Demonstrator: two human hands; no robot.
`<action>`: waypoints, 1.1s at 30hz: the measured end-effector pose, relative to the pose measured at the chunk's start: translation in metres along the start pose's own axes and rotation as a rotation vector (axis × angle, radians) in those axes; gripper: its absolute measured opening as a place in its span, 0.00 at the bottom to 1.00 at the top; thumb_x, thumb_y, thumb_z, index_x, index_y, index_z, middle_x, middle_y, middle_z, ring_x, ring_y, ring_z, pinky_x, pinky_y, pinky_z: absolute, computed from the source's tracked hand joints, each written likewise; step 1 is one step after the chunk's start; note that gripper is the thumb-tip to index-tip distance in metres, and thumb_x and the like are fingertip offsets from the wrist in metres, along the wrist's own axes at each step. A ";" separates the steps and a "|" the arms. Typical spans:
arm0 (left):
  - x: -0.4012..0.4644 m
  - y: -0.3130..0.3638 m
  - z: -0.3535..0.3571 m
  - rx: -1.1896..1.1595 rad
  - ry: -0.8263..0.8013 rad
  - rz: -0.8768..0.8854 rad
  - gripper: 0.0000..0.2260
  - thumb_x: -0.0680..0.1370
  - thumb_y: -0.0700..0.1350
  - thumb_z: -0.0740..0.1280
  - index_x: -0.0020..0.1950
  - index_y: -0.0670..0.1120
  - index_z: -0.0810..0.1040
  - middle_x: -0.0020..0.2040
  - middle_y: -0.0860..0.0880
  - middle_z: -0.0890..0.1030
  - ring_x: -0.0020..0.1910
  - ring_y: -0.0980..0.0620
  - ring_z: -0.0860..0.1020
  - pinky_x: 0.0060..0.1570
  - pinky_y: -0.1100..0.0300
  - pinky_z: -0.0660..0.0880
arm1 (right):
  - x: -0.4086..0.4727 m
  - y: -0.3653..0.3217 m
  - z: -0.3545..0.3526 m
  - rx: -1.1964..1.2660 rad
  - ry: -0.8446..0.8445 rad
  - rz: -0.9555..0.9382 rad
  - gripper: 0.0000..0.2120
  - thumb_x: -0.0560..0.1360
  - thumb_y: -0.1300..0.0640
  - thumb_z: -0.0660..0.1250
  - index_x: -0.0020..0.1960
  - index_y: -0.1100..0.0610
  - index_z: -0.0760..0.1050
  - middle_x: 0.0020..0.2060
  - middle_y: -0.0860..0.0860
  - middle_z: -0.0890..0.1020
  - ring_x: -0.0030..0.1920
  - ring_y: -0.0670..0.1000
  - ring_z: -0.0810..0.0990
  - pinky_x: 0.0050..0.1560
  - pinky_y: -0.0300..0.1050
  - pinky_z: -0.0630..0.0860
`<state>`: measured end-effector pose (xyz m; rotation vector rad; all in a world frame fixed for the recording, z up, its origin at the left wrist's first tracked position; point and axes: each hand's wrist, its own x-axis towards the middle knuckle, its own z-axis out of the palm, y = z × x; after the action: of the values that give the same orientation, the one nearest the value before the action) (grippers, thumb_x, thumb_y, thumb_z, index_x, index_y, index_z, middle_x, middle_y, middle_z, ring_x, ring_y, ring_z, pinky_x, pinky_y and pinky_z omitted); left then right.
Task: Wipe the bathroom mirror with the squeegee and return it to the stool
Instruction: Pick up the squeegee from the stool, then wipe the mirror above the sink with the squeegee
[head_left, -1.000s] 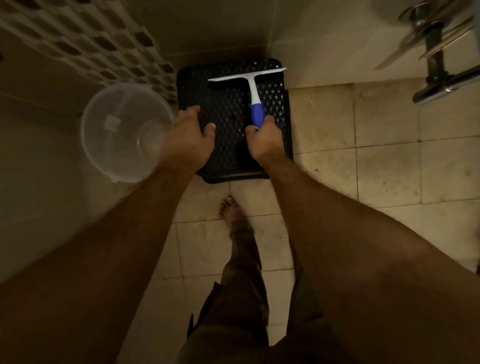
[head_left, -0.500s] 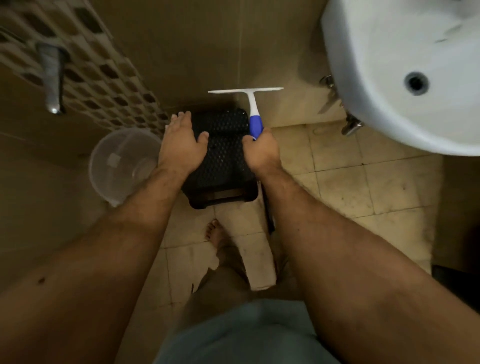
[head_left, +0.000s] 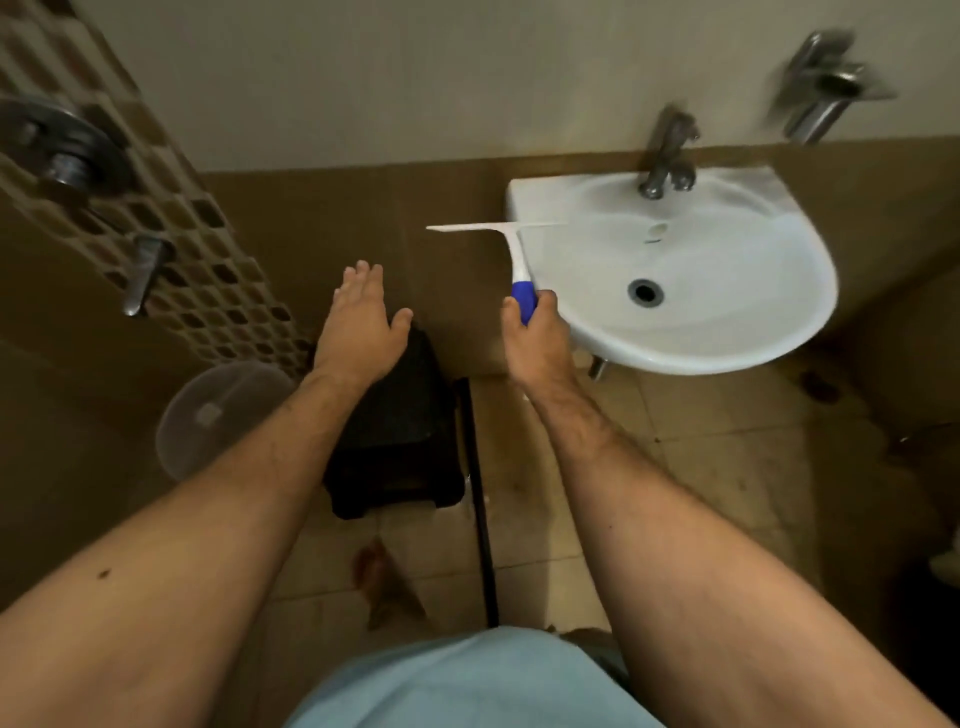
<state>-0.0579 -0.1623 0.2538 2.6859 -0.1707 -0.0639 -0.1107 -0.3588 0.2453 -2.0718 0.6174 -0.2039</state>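
Note:
My right hand (head_left: 537, 345) grips the blue handle of a white squeegee (head_left: 511, 244), holding it upright in the air with its blade level, just left of the basin. The black perforated stool (head_left: 400, 431) stands on the floor below, partly hidden by my left forearm. Above the stool's far end my left hand (head_left: 358, 322) hovers flat, fingers straight, holding nothing. No mirror is in view.
A white wall-hung sink (head_left: 727, 291) with a metal tap (head_left: 667, 156) juts out at the right. A clear plastic bucket (head_left: 218, 415) sits left of the stool. Shower fittings (head_left: 67, 156) project from the mosaic wall. A thin black pole (head_left: 480, 499) stands by the stool.
My right hand has lifted the squeegee off the stool and carried it up toward the sink. My left hand rose from the stool. The camera tilted up, bringing the sink into view.

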 end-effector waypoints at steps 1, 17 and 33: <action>-0.007 0.019 -0.005 -0.001 0.032 0.019 0.32 0.83 0.53 0.61 0.81 0.42 0.53 0.82 0.43 0.53 0.81 0.46 0.49 0.76 0.54 0.45 | -0.002 0.000 -0.018 0.022 0.026 -0.006 0.17 0.80 0.45 0.60 0.58 0.59 0.70 0.47 0.57 0.80 0.43 0.58 0.78 0.43 0.48 0.72; 0.023 0.244 -0.163 -0.095 0.467 0.313 0.32 0.82 0.52 0.62 0.82 0.43 0.53 0.82 0.45 0.52 0.81 0.47 0.47 0.77 0.51 0.48 | 0.052 -0.135 -0.243 0.219 0.409 -0.407 0.15 0.81 0.43 0.59 0.57 0.54 0.71 0.34 0.44 0.76 0.31 0.42 0.76 0.28 0.32 0.65; 0.106 0.348 -0.288 -0.011 0.818 0.574 0.28 0.76 0.51 0.68 0.74 0.43 0.68 0.66 0.43 0.75 0.64 0.42 0.73 0.64 0.46 0.70 | 0.127 -0.272 -0.303 0.375 0.572 -0.714 0.12 0.80 0.48 0.62 0.59 0.53 0.72 0.38 0.46 0.78 0.36 0.45 0.79 0.34 0.36 0.75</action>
<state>0.0297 -0.3626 0.6634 2.3219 -0.6448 1.1607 -0.0208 -0.5297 0.6258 -1.7745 0.1110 -1.2523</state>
